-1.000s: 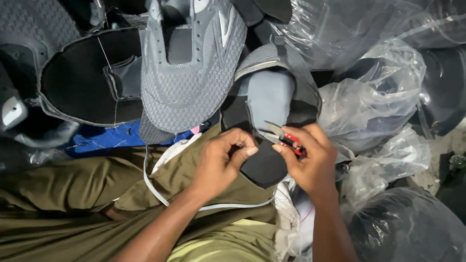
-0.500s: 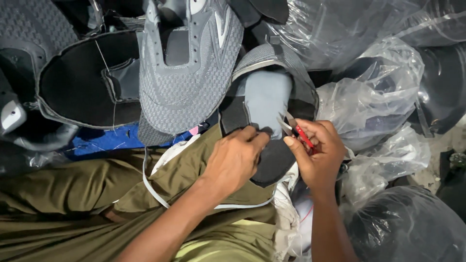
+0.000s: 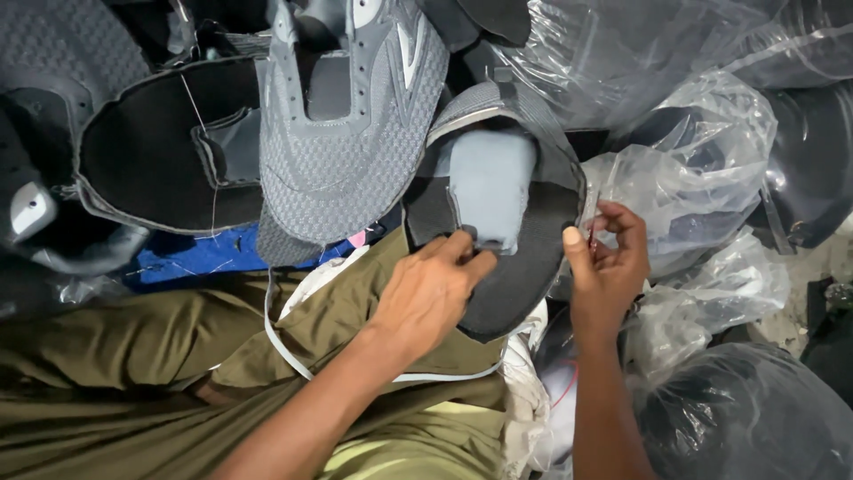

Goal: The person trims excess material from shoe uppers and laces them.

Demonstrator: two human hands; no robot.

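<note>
Head view, looking down onto lap and pile of cut shoe parts. Black shoe upper (image 3: 524, 267) with grey-blue tongue piece (image 3: 491, 189) lying flat across olive-trousered knee (image 3: 178, 356), directly ahead of both hands. Long axis of piece running from near-right edge up and away toward heap of grey mesh uppers (image 3: 342, 133). Left hand (image 3: 426, 293) nearer to tongue: fingers curled, tips pinching lower edge of tongue piece where it meets black lining. Right hand (image 3: 609, 262) at right rim of upper, thumb pressed on black edge, fingers loosely bent around small red-handled tool (image 3: 592, 233); tool mostly hidden, blades or tip not readable. Neither hand spread flat; both partly closed on the same piece, left at centre, right at outer margin, well apart across width of upper.

Around: second black lining piece (image 3: 151, 160) at upper left, blue sheet (image 3: 195, 258) beneath, clear plastic bags (image 3: 693, 178) of dark parts at right, white strap (image 3: 284, 347) looping over trousers.
</note>
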